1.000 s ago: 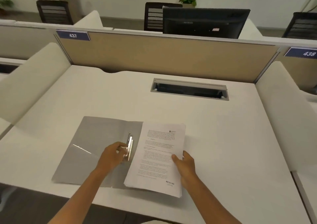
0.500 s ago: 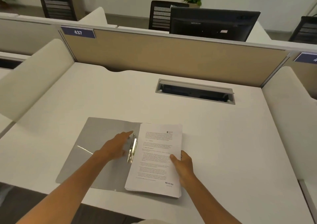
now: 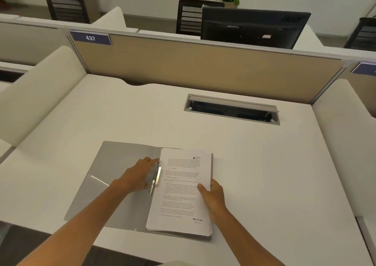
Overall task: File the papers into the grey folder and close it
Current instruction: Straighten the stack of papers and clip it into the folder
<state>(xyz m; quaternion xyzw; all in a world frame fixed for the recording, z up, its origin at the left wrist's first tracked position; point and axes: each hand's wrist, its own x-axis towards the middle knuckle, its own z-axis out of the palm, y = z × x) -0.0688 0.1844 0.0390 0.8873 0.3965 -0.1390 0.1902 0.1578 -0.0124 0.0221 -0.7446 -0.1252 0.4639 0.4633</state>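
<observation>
The grey folder (image 3: 105,176) lies open flat on the white desk near its front edge. A stack of printed papers (image 3: 183,190) rests on the folder's right half, stamped RECEIVED at the lower right. A metal clip (image 3: 156,177) runs along the spine beside the stack's left edge. My left hand (image 3: 138,176) rests on the folder's left half, its fingers spread and touching the clip. My right hand (image 3: 211,196) grips the stack's right edge, thumb on top of the pages.
A cable slot with a grey lid (image 3: 232,109) is set into the desk (image 3: 264,164) at the back right. A tan partition (image 3: 203,70) closes the far side, with a black monitor (image 3: 252,27) behind it. Cream side panels (image 3: 36,90) flank the desk.
My left hand has opened from a curled grip on the clip to a flat hand beside it, fingers pointing up along the spine. The stack sits squarer on the folder's right half.
</observation>
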